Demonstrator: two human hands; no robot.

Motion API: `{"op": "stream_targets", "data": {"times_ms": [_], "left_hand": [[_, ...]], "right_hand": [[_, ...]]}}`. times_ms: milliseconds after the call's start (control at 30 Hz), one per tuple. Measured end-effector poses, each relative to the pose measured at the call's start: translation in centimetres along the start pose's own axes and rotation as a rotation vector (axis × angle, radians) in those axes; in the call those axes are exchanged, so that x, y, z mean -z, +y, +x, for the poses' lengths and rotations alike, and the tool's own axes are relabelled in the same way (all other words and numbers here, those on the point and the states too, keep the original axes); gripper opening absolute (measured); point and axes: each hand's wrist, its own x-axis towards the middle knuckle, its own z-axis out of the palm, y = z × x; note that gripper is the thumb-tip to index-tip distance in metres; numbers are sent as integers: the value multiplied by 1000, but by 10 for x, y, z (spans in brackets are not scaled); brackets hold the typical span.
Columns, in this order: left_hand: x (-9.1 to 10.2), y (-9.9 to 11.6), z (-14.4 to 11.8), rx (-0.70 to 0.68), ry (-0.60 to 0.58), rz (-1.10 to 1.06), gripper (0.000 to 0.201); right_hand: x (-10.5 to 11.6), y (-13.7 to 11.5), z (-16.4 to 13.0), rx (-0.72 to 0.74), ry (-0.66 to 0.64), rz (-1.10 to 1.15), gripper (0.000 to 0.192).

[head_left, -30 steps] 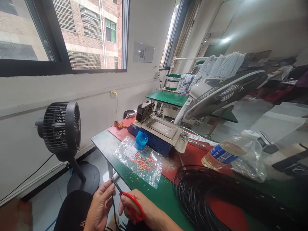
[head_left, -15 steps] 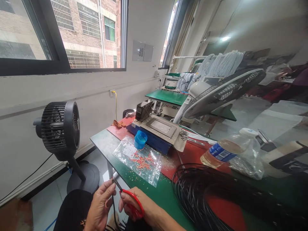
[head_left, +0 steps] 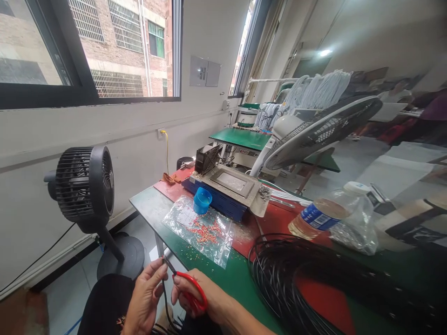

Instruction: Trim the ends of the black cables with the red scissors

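Left hand (head_left: 145, 291) pinches a cable (head_left: 165, 298) beside the table (head_left: 146, 207), right hand (head_left: 213, 293) has fingers around scissors (head_left: 179, 274), cup (head_left: 201, 202) and coil (head_left: 275, 267) lie on the table.

Green table (head_left: 228, 280) (partly red), clear plastic bag (head_left: 218, 249), blue-sided machine (head_left: 225, 193), black cable bundle (head_left: 277, 274), labelled bottle (head_left: 319, 218)

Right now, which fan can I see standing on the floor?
The black fan at far left: its round base shows on the floor. The little square fan is up by the blue machine; the big white-necked fan shows no base.
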Motion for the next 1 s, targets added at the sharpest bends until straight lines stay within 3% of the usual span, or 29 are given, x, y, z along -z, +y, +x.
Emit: {"op": "stream_targets", "data": {"times_ms": [700,1000], "left_hand": [[-9,0,-1,-8,10,-108,25],[-5,-2,1,-17,19,-58,33]], "right_hand": [[0,2,1,-41,-9,-2,46],[-2,0,-1,-45,-2,9,47]]}}
